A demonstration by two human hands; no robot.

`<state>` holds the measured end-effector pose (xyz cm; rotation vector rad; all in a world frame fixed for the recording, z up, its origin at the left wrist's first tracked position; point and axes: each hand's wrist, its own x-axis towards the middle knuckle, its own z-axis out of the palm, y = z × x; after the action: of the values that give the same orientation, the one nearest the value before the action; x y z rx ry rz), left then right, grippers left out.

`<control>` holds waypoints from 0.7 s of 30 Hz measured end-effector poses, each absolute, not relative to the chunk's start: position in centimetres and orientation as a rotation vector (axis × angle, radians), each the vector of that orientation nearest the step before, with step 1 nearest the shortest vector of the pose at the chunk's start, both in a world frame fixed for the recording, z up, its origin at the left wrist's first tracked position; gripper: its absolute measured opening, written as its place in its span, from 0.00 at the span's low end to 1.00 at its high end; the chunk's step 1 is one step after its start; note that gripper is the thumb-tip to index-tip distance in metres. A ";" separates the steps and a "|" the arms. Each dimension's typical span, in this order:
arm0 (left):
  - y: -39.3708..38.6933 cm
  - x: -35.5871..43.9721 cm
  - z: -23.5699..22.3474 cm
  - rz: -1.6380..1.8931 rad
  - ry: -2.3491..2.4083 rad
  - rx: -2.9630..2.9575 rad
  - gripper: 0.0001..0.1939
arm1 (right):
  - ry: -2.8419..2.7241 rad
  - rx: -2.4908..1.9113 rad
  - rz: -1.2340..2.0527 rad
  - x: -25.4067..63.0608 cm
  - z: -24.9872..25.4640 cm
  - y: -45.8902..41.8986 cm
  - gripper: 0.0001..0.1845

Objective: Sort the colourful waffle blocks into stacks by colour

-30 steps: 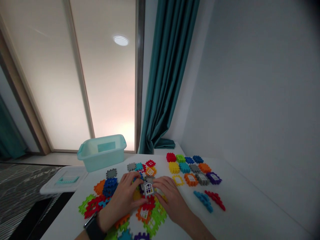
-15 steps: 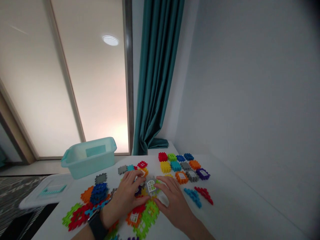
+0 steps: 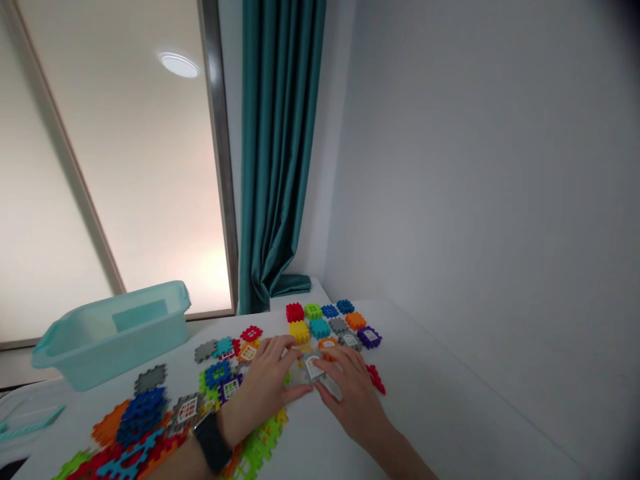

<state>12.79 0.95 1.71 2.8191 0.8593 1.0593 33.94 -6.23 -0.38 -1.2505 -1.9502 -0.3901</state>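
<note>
Between my two hands is a grey interlocking tile (image 3: 314,369) with a white window in it, tilted a little above the table. My right hand (image 3: 350,387) grips its right side with thumb and fingers. The fingertips and thumb of my left hand (image 3: 270,377), with a dark watch on the wrist, close on its left edge. Just beyond my fingers lie stacked tiles in rows, among them an orange window tile (image 3: 329,344), a grey window tile (image 3: 350,341), a yellow stack (image 3: 299,332) and a purple window tile (image 3: 369,337).
Loose tiles in several colours spread under and left of my left arm, including a blue stack (image 3: 143,417) and joined lime-green tiles (image 3: 260,443). A teal plastic bin (image 3: 120,340) stands at the back left. Red pieces (image 3: 376,379) lie beyond my right hand. A wall (image 3: 475,233) borders the right.
Both hands have moved right and slightly away with the grey window tile, from over the loose pile towards the stacked rows. The camera view has turned right.
</note>
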 end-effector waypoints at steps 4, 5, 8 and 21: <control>1.4 14.9 1.9 0.991 0.859 2.848 0.21 | -1.935 -1.304 -0.438 37.4 -0.8 -6.0 0.18; 1.5 15.4 1.9 0.978 0.857 2.856 0.19 | -1.929 -1.329 -0.445 38.4 -1.1 -5.9 0.18; 1.9 16.8 2.1 0.918 0.819 2.902 0.16 | -1.908 -1.402 -0.459 41.4 -1.9 -5.2 0.17; 3.7 20.0 1.9 0.755 0.702 2.970 0.13 | -1.896 -1.626 -0.133 46.4 -2.7 -0.8 0.16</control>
<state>20.00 3.71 1.94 2.9696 0.7018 0.7546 46.37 -0.76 -2.74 -1.6255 -1.8964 -0.1327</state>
